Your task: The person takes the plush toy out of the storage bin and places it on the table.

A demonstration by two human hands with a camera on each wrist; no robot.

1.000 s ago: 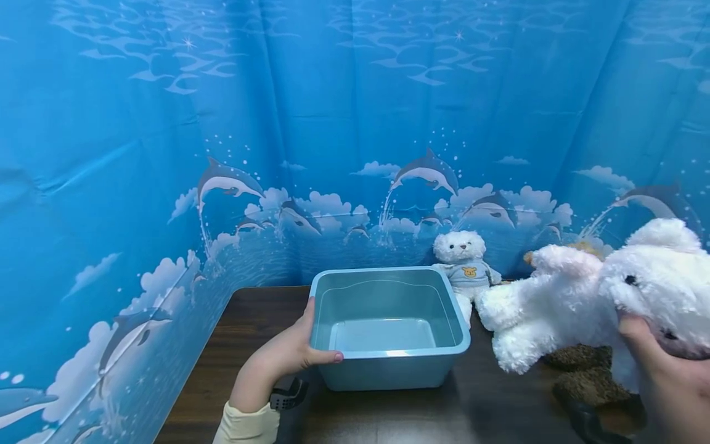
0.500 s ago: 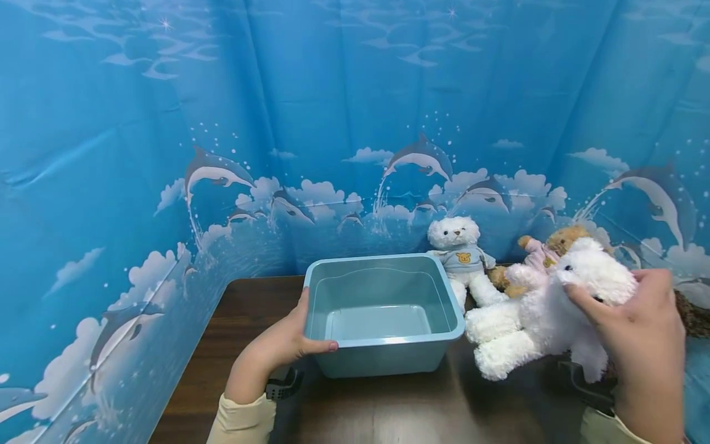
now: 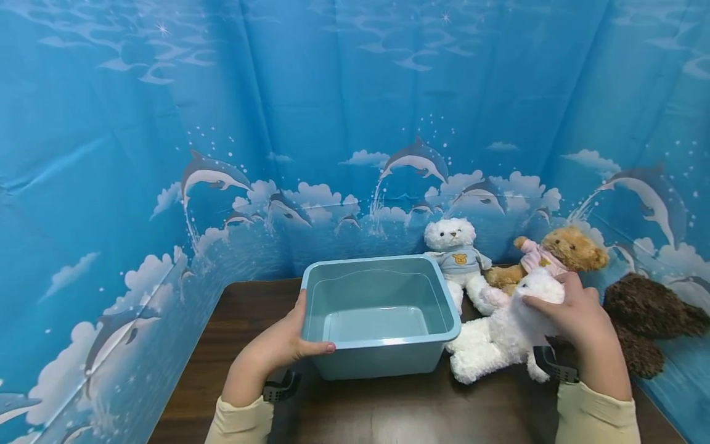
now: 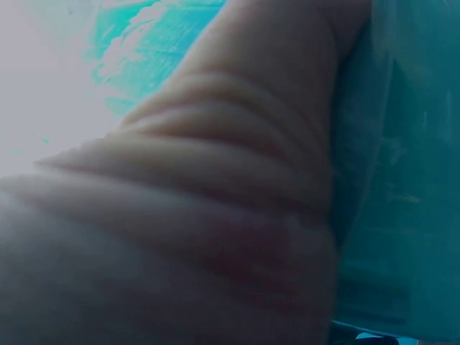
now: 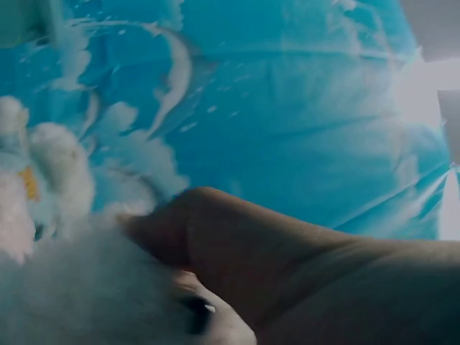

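Observation:
A pale blue-green plastic bin stands on the table, its inside bare. My left hand holds its front left corner, thumb along the front rim and fingers against the left wall. In the left wrist view, my hand lies close against the bin's wall. To the right of the bin, a fluffy white teddy bear lies tilted, legs toward the bin. My right hand grips it by the head, thumb near its face. In the right wrist view, its white fur is blurred under my thumb.
Behind it sit a white teddy bear in a blue shirt and a tan teddy bear in pink. A dark brown plush toy lies to the right. A dolphin-print curtain hangs behind the dark wooden table.
My right hand has brought the white teddy bear leftward and lowered it beside the bin, uncovering the tan bear and the brown plush toy. The left hand stays on the bin.

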